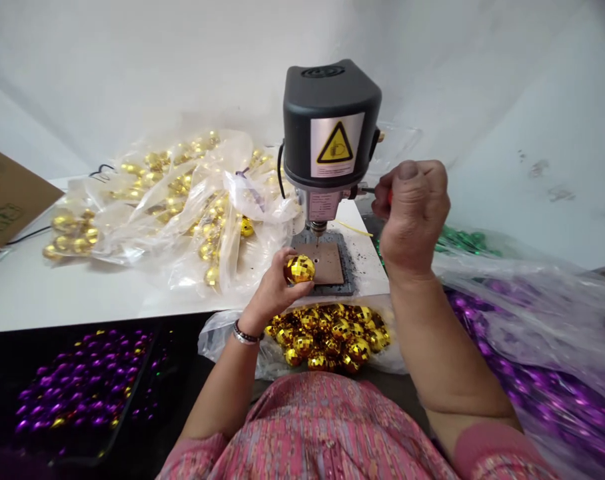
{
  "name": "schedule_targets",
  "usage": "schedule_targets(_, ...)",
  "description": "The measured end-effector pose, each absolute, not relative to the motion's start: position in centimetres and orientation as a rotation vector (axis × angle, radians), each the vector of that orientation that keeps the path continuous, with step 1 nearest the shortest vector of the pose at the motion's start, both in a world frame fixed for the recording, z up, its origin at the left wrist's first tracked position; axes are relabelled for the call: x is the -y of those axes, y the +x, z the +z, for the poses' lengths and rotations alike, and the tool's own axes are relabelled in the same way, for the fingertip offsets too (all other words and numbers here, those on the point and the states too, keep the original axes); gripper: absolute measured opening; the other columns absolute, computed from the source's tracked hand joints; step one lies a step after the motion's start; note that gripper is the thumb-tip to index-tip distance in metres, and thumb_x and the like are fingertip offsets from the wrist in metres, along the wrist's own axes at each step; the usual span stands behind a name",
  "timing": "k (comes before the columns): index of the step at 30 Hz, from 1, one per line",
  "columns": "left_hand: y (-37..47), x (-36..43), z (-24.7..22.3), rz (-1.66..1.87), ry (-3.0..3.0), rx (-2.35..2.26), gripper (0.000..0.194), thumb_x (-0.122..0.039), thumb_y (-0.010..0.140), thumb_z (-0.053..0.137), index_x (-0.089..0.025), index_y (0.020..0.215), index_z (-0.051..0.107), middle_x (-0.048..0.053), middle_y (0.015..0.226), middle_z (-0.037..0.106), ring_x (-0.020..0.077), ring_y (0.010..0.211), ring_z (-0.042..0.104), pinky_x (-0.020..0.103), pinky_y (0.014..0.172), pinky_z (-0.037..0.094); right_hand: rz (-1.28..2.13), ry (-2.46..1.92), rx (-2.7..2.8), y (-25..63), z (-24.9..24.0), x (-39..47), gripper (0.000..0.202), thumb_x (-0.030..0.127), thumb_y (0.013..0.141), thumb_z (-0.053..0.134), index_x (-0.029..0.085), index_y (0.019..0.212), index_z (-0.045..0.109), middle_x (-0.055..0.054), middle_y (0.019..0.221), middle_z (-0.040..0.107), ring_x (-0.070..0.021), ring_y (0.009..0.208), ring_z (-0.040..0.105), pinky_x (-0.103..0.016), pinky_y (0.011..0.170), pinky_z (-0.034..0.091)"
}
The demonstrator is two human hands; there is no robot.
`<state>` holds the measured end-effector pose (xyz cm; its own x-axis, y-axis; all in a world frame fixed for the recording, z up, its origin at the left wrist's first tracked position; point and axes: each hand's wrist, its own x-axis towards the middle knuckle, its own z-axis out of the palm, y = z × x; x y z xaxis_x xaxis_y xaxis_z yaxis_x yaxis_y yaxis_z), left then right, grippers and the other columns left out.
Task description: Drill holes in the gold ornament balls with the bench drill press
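Observation:
Between the fingers and thumb of my left hand [277,283] is a shiny gold faceted ball [301,269], held at the front left of a small drill press [332,133]. The drill bit [318,239] points down over a brown board [327,263] with a hole in it, on the dark base plate [350,287]. My right hand [412,207] is closed around the red-tipped feed lever [367,191] on the press's right side; most of the grip is hidden by the fingers. The ball is beside the bit, not under it.
An open bag of gold faceted balls [332,337] lies between my body and the table. Clear bags of gold balls [172,200] cover the table's left. Purple balls [82,387] fill a dark container lower left. Bagged purple [532,387] and green balls [467,241] sit right.

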<state>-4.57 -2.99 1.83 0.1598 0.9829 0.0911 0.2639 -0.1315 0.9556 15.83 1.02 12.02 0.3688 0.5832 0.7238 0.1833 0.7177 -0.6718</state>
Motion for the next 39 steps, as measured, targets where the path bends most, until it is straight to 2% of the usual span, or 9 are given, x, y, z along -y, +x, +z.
schedule_targets(4,-3.8,2.7,1.3,0.96,1.459,-1.083,0.058,-0.033,0.073,0.079,-0.02,0.123,0.054,0.004,0.104,0.065,0.0156,0.088,0.062,0.027,0.08,0.052,0.235,-0.816,1.229,16.0,12.5,-1.1,0.045,0.063,0.095,0.047,0.022,0.078,0.043,0.005,0.063,0.043,-0.006,0.056,0.039,-0.025,0.06,0.042)
schedule_targets(8,-3.5,1.7,0.8,0.965,1.054,-1.007,0.065,-0.042,0.079,0.07,-0.025,0.138,0.05,0.005,0.104,0.069,0.0141,0.074,0.064,0.024,0.061,0.047,0.278,-0.874,1.256,16.2,14.5,-1.9,0.051,0.068,0.091,0.044,0.02,0.074,0.04,0.007,0.06,0.037,-0.0031,0.055,0.037,-0.021,0.058,0.038)
schedule_targets(12,-3.6,1.0,0.6,0.995,0.8,-0.92,0.06,-0.048,0.077,0.072,-0.03,0.131,0.052,0.003,0.098,0.069,0.0133,0.069,0.063,0.022,0.056,0.045,0.432,-0.938,1.236,16.5,17.2,-3.8,0.046,0.056,0.093,0.051,0.019,0.071,0.037,0.01,0.059,0.03,0.0013,0.054,0.032,-0.015,0.056,0.032)
schedule_targets(19,-3.8,0.9,0.4,1.027,0.879,-0.964,0.066,-0.032,0.067,0.088,-0.025,0.124,0.057,-0.002,0.093,0.065,0.0065,0.066,0.056,0.018,0.056,0.043,0.656,-1.079,1.187,17.0,19.6,-7.3,0.037,0.045,0.092,0.042,0.011,0.078,0.046,0.014,0.061,0.036,0.0106,0.046,0.035,-0.008,0.061,0.033)
schedule_targets(24,-3.0,0.2,0.7,0.932,1.03,-1.111,0.063,-0.04,0.074,0.082,-0.019,0.127,0.056,-0.002,0.086,0.061,0.007,0.062,0.058,0.017,0.05,0.04,0.669,-1.111,1.196,17.0,19.6,-6.8,0.049,0.043,0.092,0.012,0.011,0.078,0.045,0.013,0.064,0.032,0.0131,0.046,0.037,-0.01,0.065,0.032)
schedule_targets(27,-2.3,-0.2,1.2,0.88,1.101,-1.194,0.061,-0.04,0.073,0.081,-0.017,0.124,0.057,-0.003,0.083,0.059,0.0076,0.059,0.059,0.017,0.049,0.042,0.661,-1.013,1.202,16.9,19.2,-6.3,0.045,0.054,0.096,0.037,0.015,0.077,0.048,0.011,0.061,0.035,0.0051,0.05,0.036,-0.011,0.06,0.034)
schedule_targets(29,-2.0,-0.4,1.4,0.835,1.15,-1.267,0.059,-0.039,0.074,0.08,-0.017,0.124,0.059,-0.003,0.08,0.061,0.008,0.058,0.059,0.018,0.05,0.043,0.655,-0.924,1.2,16.9,18.9,-6.2,0.048,0.062,0.09,0.055,0.017,0.075,0.049,0.009,0.061,0.038,-0.0016,0.057,0.035,-0.017,0.057,0.035)
schedule_targets(34,-1.5,-0.9,1.5,0.74,1.366,-1.483,0.057,-0.036,0.08,0.074,-0.019,0.132,0.061,-0.001,0.081,0.066,0.0112,0.06,0.059,0.022,0.054,0.047,0.655,-0.866,1.207,16.9,18.5,-6.2,0.048,0.061,0.09,0.059,0.016,0.077,0.047,0.006,0.066,0.038,-0.0044,0.067,0.035,-0.019,0.065,0.034)
schedule_targets(39,-1.0,-2.3,1.6,0.701,1.784,-1.614,0.057,-0.029,0.073,0.079,-0.016,0.128,0.068,0.006,0.1,0.073,0.0206,0.089,0.066,0.031,0.083,0.055,0.643,-0.872,1.208,17.1,18.6,-6.3,0.046,0.058,0.091,0.061,0.015,0.079,0.05,0.006,0.066,0.034,-0.0042,0.069,0.032,-0.019,0.068,0.032)
